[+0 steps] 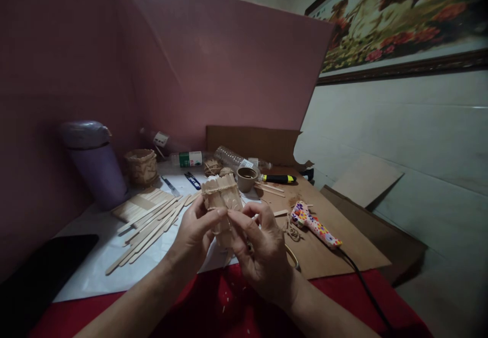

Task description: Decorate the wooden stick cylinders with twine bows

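Both hands meet just above the near edge of the table and hold a small craft-stick box [221, 195] between them. The left hand [198, 228] curls around the box's left side with the thumb laid across its front. The right hand [259, 246] pinches the lower right part between thumb and bent fingers. The box stands upright, its open top rising above the fingertips, clear of the table. Just left of the left hand, loose craft sticks [152, 226] lie fanned on a white sheet [95, 267], with a flat panel of joined sticks at their far end. Beyond them stand a small stick basket [141, 166] and, further left, a purple flask [95, 160]. Straight past the hands are blue snips [192, 179], a ball of twine [212, 166], a small brown cup [247, 178] and a clear plastic bottle [229, 156] lying on its side. To the right of the right hand, a brightly patterned glue gun [314, 224] rests on a sheet of cardboard [343, 256], its black cord trailing toward the near edge. A yellow-and-black utility knife [278, 179] lies further back. A red cloth [229, 302] lies under the wrists.
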Tool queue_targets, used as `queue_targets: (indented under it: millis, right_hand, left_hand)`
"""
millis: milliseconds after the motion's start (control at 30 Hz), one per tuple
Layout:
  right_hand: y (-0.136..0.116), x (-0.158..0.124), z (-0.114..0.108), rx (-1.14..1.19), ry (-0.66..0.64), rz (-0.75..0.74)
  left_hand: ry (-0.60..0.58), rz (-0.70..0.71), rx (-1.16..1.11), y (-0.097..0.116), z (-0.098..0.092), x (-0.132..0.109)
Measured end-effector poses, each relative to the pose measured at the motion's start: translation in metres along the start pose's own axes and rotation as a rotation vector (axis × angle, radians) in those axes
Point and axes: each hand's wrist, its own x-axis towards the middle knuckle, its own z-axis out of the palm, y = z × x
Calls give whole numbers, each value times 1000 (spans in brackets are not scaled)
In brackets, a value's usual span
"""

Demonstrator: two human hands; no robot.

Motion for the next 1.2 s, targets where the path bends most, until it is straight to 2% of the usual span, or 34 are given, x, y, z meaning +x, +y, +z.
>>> queue_targets:
  millis: [200, 433, 767, 900, 1000, 1100, 1133, 1200]
  right_hand:
    - [0, 1, -1, 28, 4, 0]
    - [-3, 0, -4, 22, 86, 71]
    - [-3, 0, 0, -68, -8, -4]
    - [-8, 4, -2, -69, 4, 15]
    - [2, 6, -22, -88, 59, 59]
    - [36, -1, -60, -286, 102, 249]
    - [51, -7, -74, -396, 54, 343]
    - [82, -19, -96, -609, -160, 524]
  left_hand:
    - [37, 4, -6, -1, 0, 1]
    - [29, -17, -5, 0, 1, 0]
    - [63, -22, -21, 1, 2, 3]
    - [52, -33, -3, 0, -1, 4]
    - [63, -59, 6, 1, -1, 4]
    - [61, -66, 1, 3, -1, 3]
    - [57, -64, -1, 3, -1, 4]
    - [55, -59, 0, 3, -1, 4]
